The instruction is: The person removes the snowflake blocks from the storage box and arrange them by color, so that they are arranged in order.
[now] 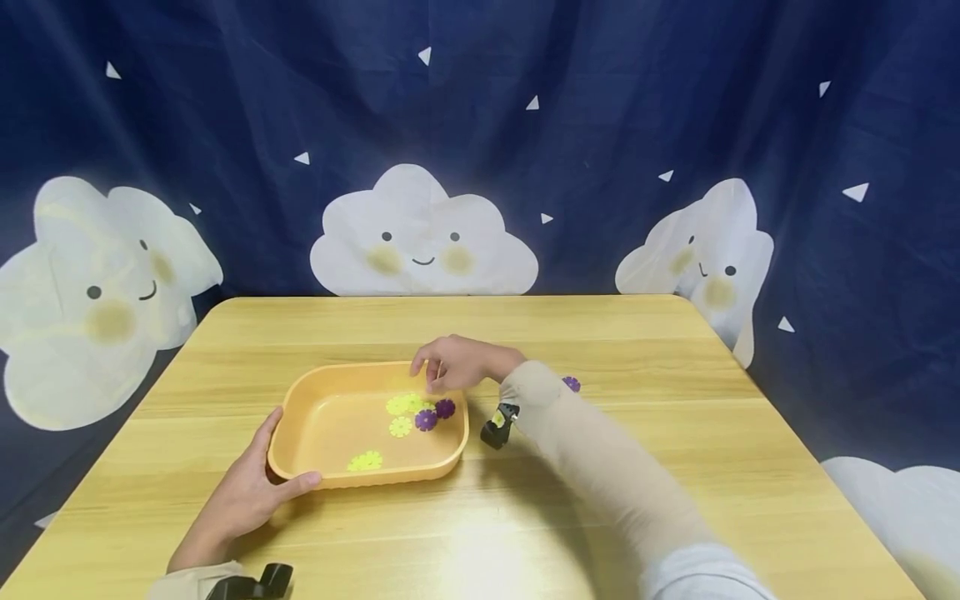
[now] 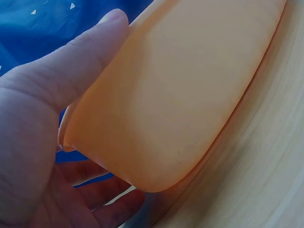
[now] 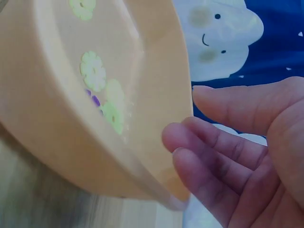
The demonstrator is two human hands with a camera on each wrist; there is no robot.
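Note:
A shallow orange plastic tub [image 1: 322, 433] stands on the wooden table. My left hand [image 1: 243, 492] grips its left end, thumb along the near rim and fingers round the outside wall. Over the tub's far right corner is my right hand [image 1: 461, 362], its fingers loosely bent. In the right wrist view, nothing lies between that thumb and the fingertips [image 3: 183, 159], which are at the rim. Inside the tub, several yellow flower-shaped plastic pieces [image 1: 401, 427] lie near the right end and the near wall. Two purple flower-shaped pieces [image 1: 426, 419] lie beside the yellow ones.
Another purple flower-shaped piece [image 1: 572, 383] lies on the table [image 1: 637, 350], partly behind the right sleeve. A dark blue curtain [image 1: 480, 100] with white smiling clouds hangs behind the table. The right forearm [image 1: 607, 458] crosses the table's right half.

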